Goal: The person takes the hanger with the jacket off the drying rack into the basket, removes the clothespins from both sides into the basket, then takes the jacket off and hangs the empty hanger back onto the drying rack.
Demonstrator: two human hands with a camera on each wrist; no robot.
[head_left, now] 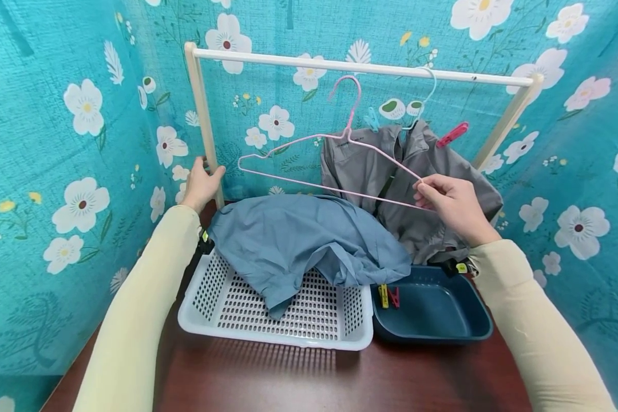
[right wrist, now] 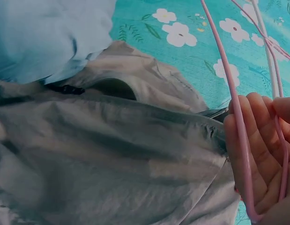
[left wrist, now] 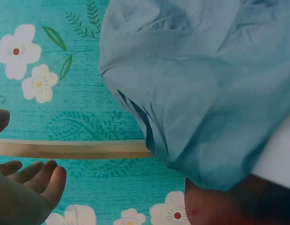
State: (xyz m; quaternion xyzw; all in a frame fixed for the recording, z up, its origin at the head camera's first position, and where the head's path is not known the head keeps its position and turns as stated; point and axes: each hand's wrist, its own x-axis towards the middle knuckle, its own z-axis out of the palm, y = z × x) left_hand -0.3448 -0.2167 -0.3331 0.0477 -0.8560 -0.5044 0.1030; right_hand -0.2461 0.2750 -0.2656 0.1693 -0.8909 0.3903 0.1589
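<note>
Pink, thin and smooth-skinned, the hanger (head_left: 348, 135) is up in the air before the rail (head_left: 360, 67), its long axis running crosswise from left to right and dipping toward the right. Its hook points up, the curved tip turned left and lying just under the rail in the head view, while the rounded left shoulder end sticks out free. The right hand (head_left: 450, 203) has its grip closed on the hanger's right corner, thumb against the wire. The left hand (head_left: 202, 186) is at the pale wooden post (head_left: 204, 120), its grip loose, thumb to one side and fingers to the other; whether they press the wood I cannot tell. Behind the hanger, a grey jacket (head_left: 455, 163) of creased, thin fabric hangs from a light blue hanger (head_left: 435, 86), with a blue clip (head_left: 372, 119) and a red clip (head_left: 452, 134) at its shoulders. Below, a soft blue cloth (head_left: 298, 240) slumps in folds over the white plastic basket (head_left: 275, 338), a rectangle pierced with small slots, and laps onto the dark blue tub (head_left: 427, 317). The tub, smooth and round-cornered, holds a yellow peg (head_left: 383, 296) and a red peg (head_left: 394, 297). Both containers sit on the glossy red-brown counter (head_left: 268, 380).
</note>
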